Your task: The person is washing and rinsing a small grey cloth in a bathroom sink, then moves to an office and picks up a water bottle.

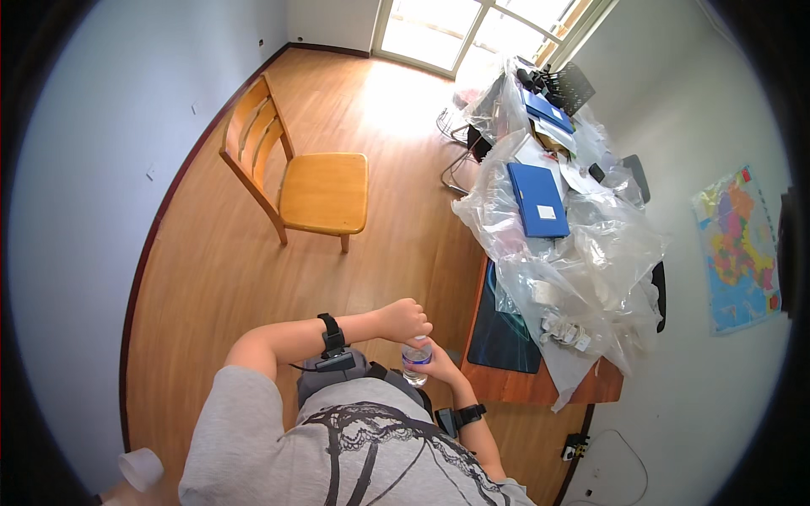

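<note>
A clear plastic water bottle (415, 372) with a blue-and-white label is held upright in front of my body. My right hand (440, 364) is wrapped round its side from the right. Over the bottle's top, my left hand (405, 320) is closed, its fingers curled at the neck. The cap is hidden by those fingers, so I cannot tell whether it is on. Liquid shows in the lower part of the bottle. Each wrist wears a black strap with a small device.
To my right stands a reddish-brown table (506, 387) under crumpled plastic sheeting (603, 244), with blue folders (538, 201) and a dark desk mat (503, 333). A wooden chair (325, 192) is ahead on the left. At lower left is a white roll-like thing (142, 469). A power adapter (575, 447) with a cable is by the right wall.
</note>
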Tool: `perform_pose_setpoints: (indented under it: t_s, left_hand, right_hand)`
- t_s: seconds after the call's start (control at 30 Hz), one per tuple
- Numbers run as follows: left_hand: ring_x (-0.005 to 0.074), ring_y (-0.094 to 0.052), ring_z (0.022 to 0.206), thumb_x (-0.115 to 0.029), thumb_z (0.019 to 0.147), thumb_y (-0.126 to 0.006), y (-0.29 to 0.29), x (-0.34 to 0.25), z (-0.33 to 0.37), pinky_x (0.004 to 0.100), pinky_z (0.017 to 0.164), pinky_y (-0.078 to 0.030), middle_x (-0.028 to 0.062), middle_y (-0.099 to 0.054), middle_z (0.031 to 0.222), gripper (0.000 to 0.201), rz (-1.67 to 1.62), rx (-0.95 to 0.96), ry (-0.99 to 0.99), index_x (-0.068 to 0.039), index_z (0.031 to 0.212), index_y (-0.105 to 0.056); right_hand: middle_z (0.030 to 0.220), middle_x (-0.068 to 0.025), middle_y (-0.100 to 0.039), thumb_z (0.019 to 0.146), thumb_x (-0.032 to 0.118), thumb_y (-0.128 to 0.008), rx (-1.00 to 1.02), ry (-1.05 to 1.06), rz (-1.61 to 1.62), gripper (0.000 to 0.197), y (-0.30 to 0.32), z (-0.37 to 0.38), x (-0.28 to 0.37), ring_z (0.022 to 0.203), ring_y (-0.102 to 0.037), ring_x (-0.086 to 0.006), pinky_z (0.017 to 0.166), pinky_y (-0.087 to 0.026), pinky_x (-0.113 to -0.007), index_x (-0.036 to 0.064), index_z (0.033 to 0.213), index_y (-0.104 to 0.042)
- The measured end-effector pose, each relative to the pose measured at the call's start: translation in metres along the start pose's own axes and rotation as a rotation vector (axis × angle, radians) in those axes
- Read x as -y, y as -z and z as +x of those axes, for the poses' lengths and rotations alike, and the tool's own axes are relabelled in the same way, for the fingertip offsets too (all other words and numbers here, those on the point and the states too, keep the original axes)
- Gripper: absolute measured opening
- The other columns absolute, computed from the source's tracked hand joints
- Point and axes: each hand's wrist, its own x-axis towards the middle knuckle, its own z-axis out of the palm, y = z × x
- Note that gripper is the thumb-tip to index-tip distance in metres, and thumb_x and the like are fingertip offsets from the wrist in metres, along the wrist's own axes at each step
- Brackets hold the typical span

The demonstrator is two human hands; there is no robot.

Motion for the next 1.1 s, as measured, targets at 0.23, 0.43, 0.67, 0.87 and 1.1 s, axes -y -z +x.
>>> perform_pose_setpoints:
  t_s: [0.23, 0.43, 0.67, 0.87, 1.1]
  left_hand:
    - [0.0291, -0.057, 0.052, -0.041, 0.078, -0.036, -0.016, -0.013, 0.001, 0.0386, 0.048, -0.043, 0.0134, -0.058, 0.056, 0.049, -0.032, 0.453, 0.841, -0.004, 0.061, -0.063]
    - [0.0274, -0.06, 0.07, -0.04, 0.079, -0.033, -0.013, -0.009, 0.005, 0.0372, 0.059, -0.046, 0.0145, -0.061, 0.072, 0.049, -0.089, 0.553, 1.154, -0.004, 0.07, -0.064]
    - [0.0266, -0.06, 0.076, -0.037, 0.078, -0.032, 0.016, 0.006, 0.012, 0.0367, 0.063, -0.047, 0.0147, -0.062, 0.077, 0.046, -0.046, 0.5, 1.268, -0.004, 0.077, -0.064]
    - [0.029, -0.06, 0.079, -0.036, 0.079, -0.029, 0.052, 0.037, 0.007, 0.038, 0.067, -0.046, 0.0167, -0.061, 0.081, 0.048, 0.006, 0.326, 1.442, -0.002, 0.08, -0.064]
    - [0.0342, -0.055, 0.088, -0.043, 0.08, -0.025, 0.086, 0.066, -0.074, 0.0387, 0.081, -0.039, 0.0241, -0.057, 0.087, 0.059, -0.158, 0.086, 1.61, 0.004, 0.084, -0.06]
  right_hand:
    - [0.089, -0.0092, -0.059, 0.059, 0.029, -0.075, -0.211, -0.065, -0.222, 0.056, -0.01, 0.007, -0.027, 0.085, -0.057, -0.0181, 0.075, -0.044, -0.029, 0.002, 0.1, -0.05]
    - [0.085, -0.0141, -0.06, 0.054, 0.039, -0.074, -0.329, -0.007, -0.666, 0.061, -0.001, 0.012, 0.0, 0.08, -0.058, -0.0292, 0.067, -0.046, -0.036, 0.008, 0.101, -0.049]
    - [0.077, -0.0117, -0.059, 0.052, 0.034, -0.074, -0.449, 0.122, -0.853, 0.054, 0.007, 0.031, 0.026, 0.073, -0.058, -0.0282, 0.061, -0.046, -0.036, 0.0101, 0.095, -0.052]
    - [0.076, -0.0126, -0.059, 0.051, 0.032, -0.074, -0.618, 0.327, -0.941, 0.054, 0.021, 0.069, 0.02, 0.071, -0.058, -0.029, 0.06, -0.046, -0.036, 0.0103, 0.095, -0.052]
    - [0.08, -0.0129, -0.061, 0.054, 0.035, -0.075, -0.609, 0.169, -0.662, 0.06, 0.038, 0.041, 0.084, 0.076, -0.059, -0.0282, 0.066, -0.047, -0.032, 0.0081, 0.102, -0.05]
